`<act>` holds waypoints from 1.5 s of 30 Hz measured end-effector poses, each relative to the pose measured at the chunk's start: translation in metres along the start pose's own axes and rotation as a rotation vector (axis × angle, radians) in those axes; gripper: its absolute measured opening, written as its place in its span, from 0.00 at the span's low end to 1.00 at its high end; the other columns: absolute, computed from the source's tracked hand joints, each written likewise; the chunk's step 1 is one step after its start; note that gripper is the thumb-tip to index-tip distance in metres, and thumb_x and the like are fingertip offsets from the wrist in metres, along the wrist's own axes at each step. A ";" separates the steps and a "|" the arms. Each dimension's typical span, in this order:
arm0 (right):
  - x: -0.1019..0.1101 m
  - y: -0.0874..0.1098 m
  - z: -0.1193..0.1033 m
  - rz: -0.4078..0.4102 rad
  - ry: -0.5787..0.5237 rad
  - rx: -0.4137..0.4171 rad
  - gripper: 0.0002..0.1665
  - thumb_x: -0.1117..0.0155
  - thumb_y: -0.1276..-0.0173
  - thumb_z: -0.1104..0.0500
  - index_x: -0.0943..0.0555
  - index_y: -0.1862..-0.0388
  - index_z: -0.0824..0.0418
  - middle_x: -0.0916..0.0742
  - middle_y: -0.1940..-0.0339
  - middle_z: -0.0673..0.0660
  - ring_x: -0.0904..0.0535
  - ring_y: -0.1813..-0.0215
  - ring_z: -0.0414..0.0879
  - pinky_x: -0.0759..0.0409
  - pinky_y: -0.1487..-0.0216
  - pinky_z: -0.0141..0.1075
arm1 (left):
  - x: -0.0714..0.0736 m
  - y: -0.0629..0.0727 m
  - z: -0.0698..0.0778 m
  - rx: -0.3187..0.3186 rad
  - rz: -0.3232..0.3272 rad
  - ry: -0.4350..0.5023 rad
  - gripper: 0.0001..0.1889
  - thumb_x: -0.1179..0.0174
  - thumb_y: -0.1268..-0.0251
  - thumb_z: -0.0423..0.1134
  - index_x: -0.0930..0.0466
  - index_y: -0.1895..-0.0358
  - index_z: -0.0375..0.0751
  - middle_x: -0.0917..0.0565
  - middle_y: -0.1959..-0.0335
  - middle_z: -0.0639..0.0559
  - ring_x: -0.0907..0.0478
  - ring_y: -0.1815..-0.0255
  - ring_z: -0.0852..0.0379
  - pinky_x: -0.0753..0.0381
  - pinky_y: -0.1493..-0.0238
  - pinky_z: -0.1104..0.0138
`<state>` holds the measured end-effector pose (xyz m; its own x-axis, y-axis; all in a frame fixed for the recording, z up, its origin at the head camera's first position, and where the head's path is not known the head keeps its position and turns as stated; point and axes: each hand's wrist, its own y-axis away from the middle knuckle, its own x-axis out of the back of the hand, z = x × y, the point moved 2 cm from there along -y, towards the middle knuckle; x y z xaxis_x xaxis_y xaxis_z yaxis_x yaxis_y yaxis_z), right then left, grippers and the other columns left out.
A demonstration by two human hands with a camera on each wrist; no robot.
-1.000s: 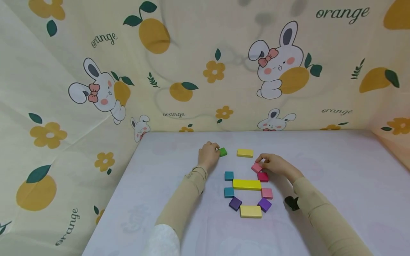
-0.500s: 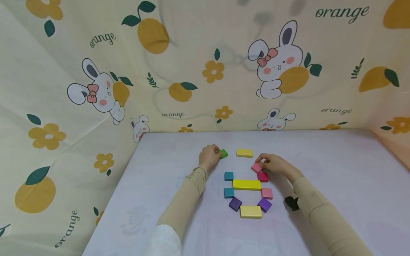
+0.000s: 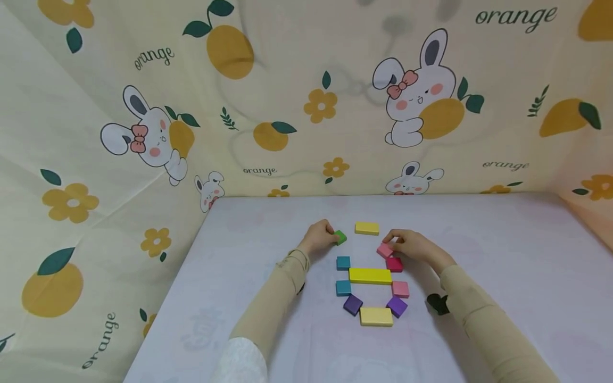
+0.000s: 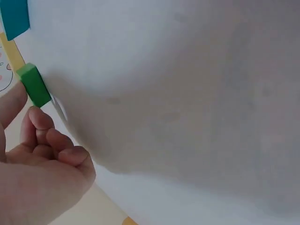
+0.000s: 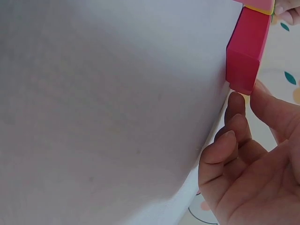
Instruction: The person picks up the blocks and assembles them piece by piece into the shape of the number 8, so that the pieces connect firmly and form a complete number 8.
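My left hand [image 3: 320,236] pinches a green block [image 3: 340,237] between thumb and fingers, at the table's far middle. The left wrist view shows this green block [image 4: 33,85] at the fingertips, with a teal block [image 4: 15,18] beyond. On the other side, my right hand [image 3: 411,244] pinches a small pink block [image 3: 384,250], tilted at the corner of a red block [image 3: 395,264]. In the right wrist view the red block [image 5: 247,47] mostly hides the pink one from sight. A yellow block [image 3: 366,229] lies between and beyond the two hands.
Nearer me, teal blocks [image 3: 343,288], a long yellow block [image 3: 370,276], another pink block [image 3: 400,289], purple blocks [image 3: 397,307] and a pale yellow block [image 3: 376,317] lie in an outline. A patterned cloth [image 3: 287,106] rises behind the table [image 3: 230,276].
My left hand has brought the green block slightly right and nearer, and its fingers have turned around it. My right hand stays in place at the pink block.
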<state>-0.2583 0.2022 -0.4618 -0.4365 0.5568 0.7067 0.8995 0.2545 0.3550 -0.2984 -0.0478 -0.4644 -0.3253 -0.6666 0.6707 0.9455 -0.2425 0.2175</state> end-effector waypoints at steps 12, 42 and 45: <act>0.000 0.000 0.000 0.004 0.011 0.000 0.14 0.47 0.30 0.56 0.24 0.48 0.56 0.22 0.60 0.61 0.29 0.58 0.52 0.30 0.60 0.38 | -0.010 0.006 0.005 0.002 -0.048 0.035 0.11 0.35 0.45 0.39 0.25 0.68 0.36 0.24 0.71 0.51 0.31 0.67 0.58 0.34 0.66 0.72; -0.003 0.005 -0.001 -0.012 0.042 0.003 0.16 0.50 0.29 0.58 0.27 0.44 0.57 0.22 0.58 0.62 0.29 0.58 0.51 0.28 0.60 0.38 | -0.015 0.015 0.005 0.101 -0.103 0.128 0.14 0.31 0.50 0.45 0.26 0.75 0.41 0.27 0.76 0.54 0.33 0.69 0.58 0.35 0.69 0.70; -0.003 0.006 -0.002 -0.001 0.057 0.018 0.16 0.51 0.29 0.58 0.27 0.44 0.57 0.22 0.57 0.63 0.29 0.58 0.52 0.29 0.61 0.38 | -0.015 0.014 0.004 0.092 -0.109 0.109 0.14 0.31 0.50 0.45 0.26 0.75 0.41 0.27 0.76 0.54 0.32 0.69 0.58 0.35 0.68 0.70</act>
<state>-0.2515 0.2004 -0.4603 -0.4376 0.5104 0.7402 0.8989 0.2697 0.3454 -0.2800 -0.0383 -0.4682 -0.4211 -0.7134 0.5602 0.9005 -0.2550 0.3522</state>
